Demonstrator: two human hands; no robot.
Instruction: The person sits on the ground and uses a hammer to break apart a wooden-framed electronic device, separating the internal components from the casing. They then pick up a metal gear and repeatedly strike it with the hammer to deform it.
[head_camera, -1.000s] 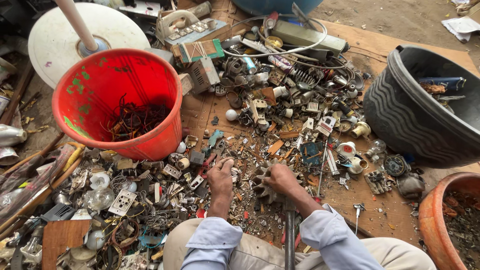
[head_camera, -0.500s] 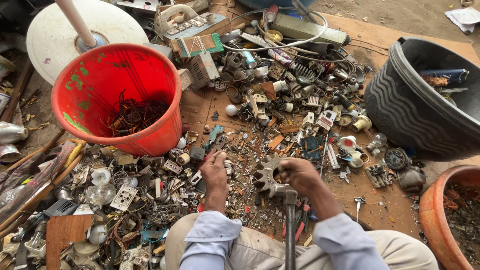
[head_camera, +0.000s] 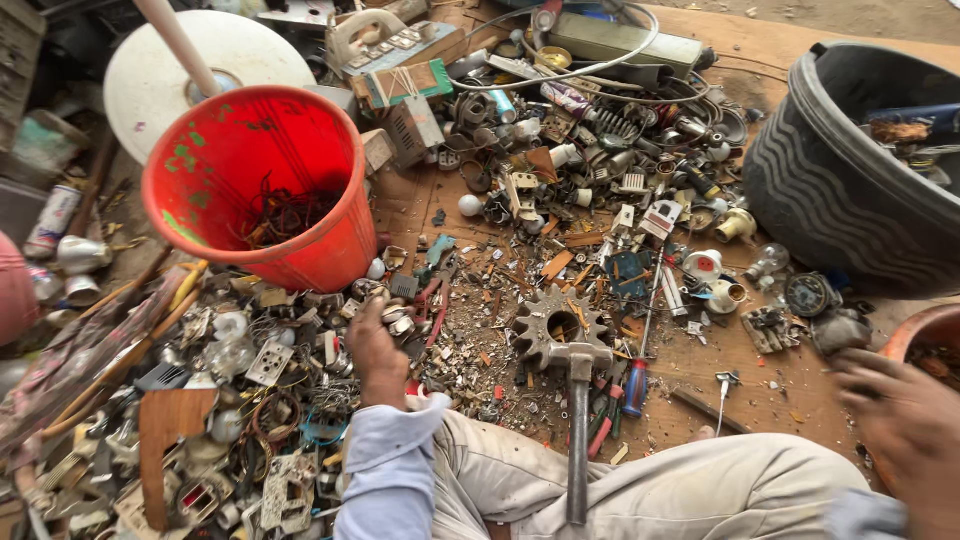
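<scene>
My left hand (head_camera: 375, 350) rests fingers-down in small scrap; my right hand (head_camera: 900, 420), blurred, fingers spread, holds nothing. The hammer (head_camera: 578, 400) lies against the heavy, rigid gear (head_camera: 560, 325); grip its handle.

We see our left hand (head_camera: 375, 352) lowered, knuckles up, fingers curled downward, pale blue sleeve at the wrist. Our right hand (head_camera: 900, 420) lies far to the right, blurred, fingers spread loosely, holding nothing.
</scene>
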